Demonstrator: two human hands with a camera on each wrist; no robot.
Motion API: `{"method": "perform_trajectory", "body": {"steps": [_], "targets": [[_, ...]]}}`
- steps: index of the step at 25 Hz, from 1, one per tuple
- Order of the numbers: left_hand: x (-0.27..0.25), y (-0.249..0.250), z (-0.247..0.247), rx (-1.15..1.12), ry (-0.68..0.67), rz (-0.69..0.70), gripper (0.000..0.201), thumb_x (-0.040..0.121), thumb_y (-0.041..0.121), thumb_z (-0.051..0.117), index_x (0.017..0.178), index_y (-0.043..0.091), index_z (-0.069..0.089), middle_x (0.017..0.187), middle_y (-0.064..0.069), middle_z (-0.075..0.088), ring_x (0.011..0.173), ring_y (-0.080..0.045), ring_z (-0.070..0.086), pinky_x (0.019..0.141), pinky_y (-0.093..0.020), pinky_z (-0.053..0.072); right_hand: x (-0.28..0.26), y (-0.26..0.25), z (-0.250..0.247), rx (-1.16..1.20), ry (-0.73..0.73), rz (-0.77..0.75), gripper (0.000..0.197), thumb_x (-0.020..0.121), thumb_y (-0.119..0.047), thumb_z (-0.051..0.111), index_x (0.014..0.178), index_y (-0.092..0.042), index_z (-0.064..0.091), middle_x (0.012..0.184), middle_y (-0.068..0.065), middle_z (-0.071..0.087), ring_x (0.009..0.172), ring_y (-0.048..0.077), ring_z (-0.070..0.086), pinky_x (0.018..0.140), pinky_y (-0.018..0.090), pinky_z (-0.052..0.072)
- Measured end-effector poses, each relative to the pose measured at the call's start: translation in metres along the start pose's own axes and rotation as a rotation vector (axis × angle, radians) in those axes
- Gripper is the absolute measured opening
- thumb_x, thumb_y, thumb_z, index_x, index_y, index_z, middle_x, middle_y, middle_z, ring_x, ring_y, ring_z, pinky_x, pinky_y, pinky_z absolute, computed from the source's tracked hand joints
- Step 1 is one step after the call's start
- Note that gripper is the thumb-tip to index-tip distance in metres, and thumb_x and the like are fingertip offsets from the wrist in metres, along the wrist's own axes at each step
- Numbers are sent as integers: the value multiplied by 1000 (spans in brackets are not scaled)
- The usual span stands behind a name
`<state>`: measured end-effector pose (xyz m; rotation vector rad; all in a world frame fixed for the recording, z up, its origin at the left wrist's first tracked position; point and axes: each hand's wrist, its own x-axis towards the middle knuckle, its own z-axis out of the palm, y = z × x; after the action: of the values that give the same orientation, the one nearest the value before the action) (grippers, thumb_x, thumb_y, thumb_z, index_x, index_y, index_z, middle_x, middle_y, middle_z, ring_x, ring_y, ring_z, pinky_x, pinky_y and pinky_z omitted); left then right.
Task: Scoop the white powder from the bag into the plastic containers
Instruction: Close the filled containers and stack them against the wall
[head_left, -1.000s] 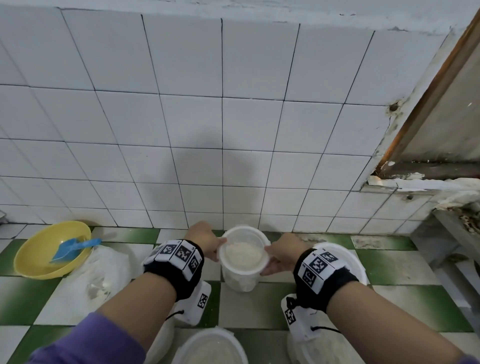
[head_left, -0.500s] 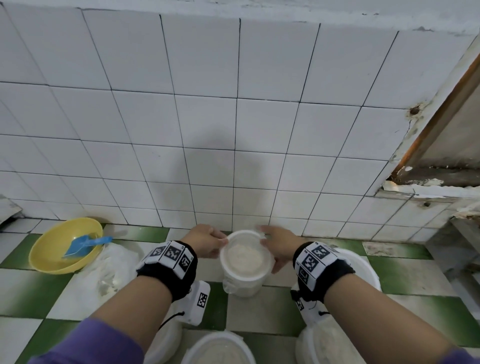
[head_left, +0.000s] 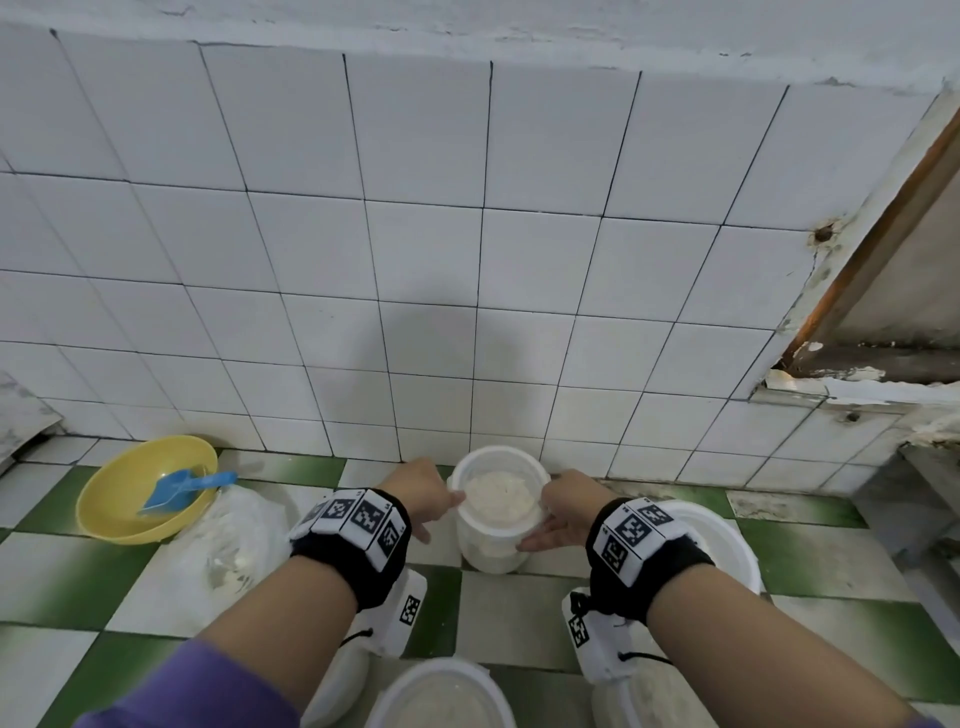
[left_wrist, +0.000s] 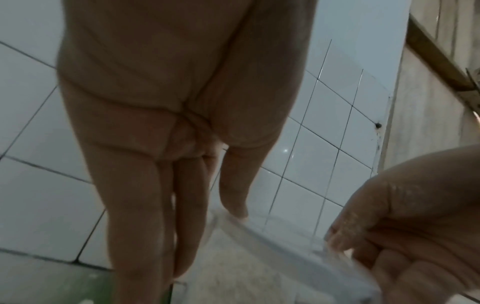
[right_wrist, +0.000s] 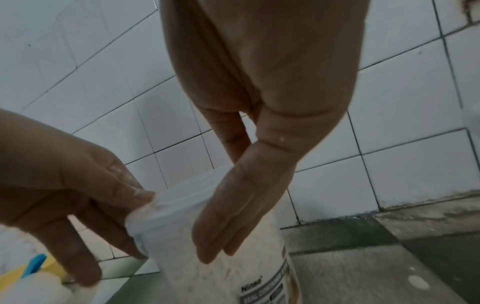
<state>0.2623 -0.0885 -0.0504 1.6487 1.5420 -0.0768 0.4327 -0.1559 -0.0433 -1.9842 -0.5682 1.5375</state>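
Note:
A clear plastic container (head_left: 493, 551) full of white powder stands on the tiled floor close to the wall, with a clear lid (head_left: 498, 499) on it. My left hand (head_left: 421, 493) is at its left side, thumb on the lid's rim and fingers straight down beside the tub. My right hand (head_left: 566, 514) is at the right side, thumb on the rim and straight fingers against the wall of the container (right_wrist: 259, 267). The lid's rim (left_wrist: 272, 236) shows blurred in the left wrist view. The powder bag (head_left: 234, 540) lies at the left.
A yellow bowl (head_left: 119, 499) with a blue scoop (head_left: 176, 486) sits left of the bag. More lidded tubs stand at the bottom centre (head_left: 441, 696) and at the right (head_left: 717, 545). The white tiled wall is just behind, with a worn step (head_left: 924, 499) at the far right.
Both hands have slid from over the lid down to its left and right edges. The container has stayed at the same spot by the wall.

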Motion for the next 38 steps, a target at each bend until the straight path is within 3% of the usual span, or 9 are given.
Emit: {"method": "perform_trajectory", "body": {"steps": [4, 8, 12, 14, 21, 25, 30, 35, 38], "targets": [[-3, 2, 3, -130, -45, -21, 28, 94, 22, 61, 111, -1, 63, 108, -11, 70, 97, -22, 68, 82, -37, 59, -4, -2, 0, -11, -13, 5, 22, 92, 9, 36, 113, 3, 40, 116, 34, 53, 76, 45, 66, 65, 50, 58], [-8, -2, -12, -228, -8, -35, 21, 94, 19, 61, 104, -1, 62, 105, -13, 69, 96, -20, 67, 78, -37, 60, 3, -11, 7, -144, -45, -84, 30, 95, 2, 41, 123, 8, 50, 93, 17, 62, 76, 28, 67, 71, 36, 60], [-11, -21, -54, -290, 57, -85, 23, 94, 17, 62, 99, -5, 65, 88, -13, 73, 77, -22, 70, 67, -33, 61, 1, -36, 37, -141, -61, -122, 37, 93, 2, 45, 127, 12, 36, 81, 25, 69, 70, 32, 71, 70, 41, 60], [-7, -35, -78, -319, 95, -118, 24, 94, 15, 62, 99, -9, 65, 77, -15, 73, 73, -26, 71, 77, -40, 60, -4, -48, 60, -112, -137, -135, 43, 96, 2, 41, 136, 8, 26, 78, 28, 66, 61, 29, 68, 60, 38, 60], [12, -84, -129, -336, 118, -261, 20, 95, 7, 59, 95, -13, 59, 60, -19, 68, 62, -27, 68, 62, -39, 60, 20, -73, 133, -184, -265, -170, 43, 93, 3, 52, 129, 15, 32, 72, 23, 63, 53, 22, 64, 66, 35, 59], [29, -99, -137, -340, 155, -254, 21, 95, 10, 58, 90, -10, 61, 66, -18, 69, 69, -30, 70, 72, -41, 61, 38, -75, 156, -146, -248, -162, 40, 92, 5, 51, 127, 11, 33, 71, 23, 62, 50, 21, 64, 61, 35, 59], [43, -110, -138, -435, 153, -189, 21, 95, 12, 59, 98, -9, 64, 97, -27, 71, 93, -36, 71, 90, -48, 55, 51, -72, 163, -72, -212, -179, 34, 90, 5, 54, 115, -3, 32, 91, 31, 65, 54, 24, 67, 62, 40, 61], [31, -110, -134, -542, 170, -213, 23, 93, 16, 63, 100, -6, 63, 94, -22, 72, 87, -31, 72, 77, -43, 60, 35, -66, 158, -141, -118, -271, 37, 91, -5, 60, 115, -5, 33, 77, 19, 62, 57, 25, 63, 67, 45, 59], [6, -109, -137, -528, 179, -204, 33, 92, 24, 65, 102, -7, 62, 96, -19, 72, 84, -28, 71, 74, -42, 60, -1, -57, 142, -376, -122, -291, 32, 90, -23, 64, 106, -8, 41, 87, 19, 64, 65, 27, 64, 68, 43, 60]]}}
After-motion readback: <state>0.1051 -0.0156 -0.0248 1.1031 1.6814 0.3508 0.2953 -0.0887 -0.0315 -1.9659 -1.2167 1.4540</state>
